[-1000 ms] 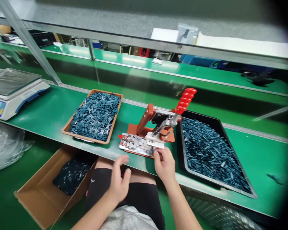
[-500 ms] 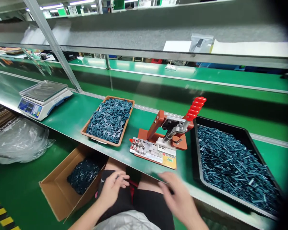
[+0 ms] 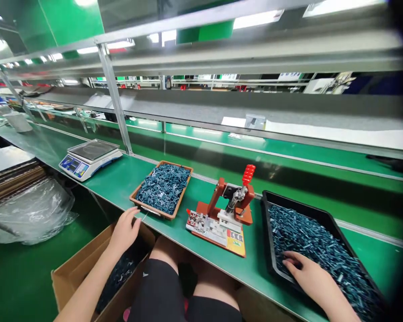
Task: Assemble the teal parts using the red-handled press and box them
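Note:
My left hand hovers over the cardboard box, fingertips close to the front edge of the brown tray heaped with small dark blue-grey parts. Its fingers are loosely apart and I see nothing in them. My right hand lies palm down in the black tray, fingers spread on the same kind of parts. Between the trays stands an orange toggle-clamp jig, its red handle upright. Neither hand touches the jig.
A digital scale sits at the left on the green bench. Crumpled clear plastic lies lower left. The cardboard box by my knees holds more dark parts. A metal upright and a grey shelf run behind the bench.
My left hand went from my lap leftwards to the brown tray's front edge. My right hand swung right into the black tray. The view lifted and pulled back.

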{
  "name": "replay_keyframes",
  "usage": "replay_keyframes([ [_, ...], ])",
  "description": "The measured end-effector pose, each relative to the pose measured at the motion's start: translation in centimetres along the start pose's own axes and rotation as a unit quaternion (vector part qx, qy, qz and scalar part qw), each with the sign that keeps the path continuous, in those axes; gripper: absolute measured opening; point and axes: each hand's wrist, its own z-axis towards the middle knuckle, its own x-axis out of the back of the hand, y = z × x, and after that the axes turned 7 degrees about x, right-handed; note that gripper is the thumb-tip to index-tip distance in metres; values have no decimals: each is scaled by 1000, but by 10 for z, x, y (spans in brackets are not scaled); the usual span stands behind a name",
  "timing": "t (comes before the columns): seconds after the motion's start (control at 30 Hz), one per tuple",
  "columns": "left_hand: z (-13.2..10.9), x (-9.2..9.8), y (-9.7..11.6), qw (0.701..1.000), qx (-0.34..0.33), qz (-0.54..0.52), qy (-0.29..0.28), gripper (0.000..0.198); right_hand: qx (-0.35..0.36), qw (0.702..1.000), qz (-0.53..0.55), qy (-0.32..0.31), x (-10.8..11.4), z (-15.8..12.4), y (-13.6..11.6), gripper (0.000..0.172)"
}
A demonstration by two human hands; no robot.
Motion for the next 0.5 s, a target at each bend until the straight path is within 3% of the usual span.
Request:
replay_keyframes([
  [0.1, 50, -20, 69, 995, -86, -33, -40, 34, -21, 999, 29, -16, 3, 1, -10, 40],
  [0.17, 78, -40, 102, 993, -84, -5, -85, 38, -4, 999, 3, 40, 7, 0, -14, 46],
  [0.23, 96, -60, 120, 991, -70, 16, -109, 45, 18, 995, -33, 94, 10, -2, -17, 49],
  [0.33, 104, -79, 127, 992, -59, 20, -114, 42, 37, 992, -55, 110, 13, -4, -23, 40],
  [0.5, 103, -87, 112, 992, -42, 34, -114, 38, 5, 998, -56, 39, 18, -4, -37, 27],
])
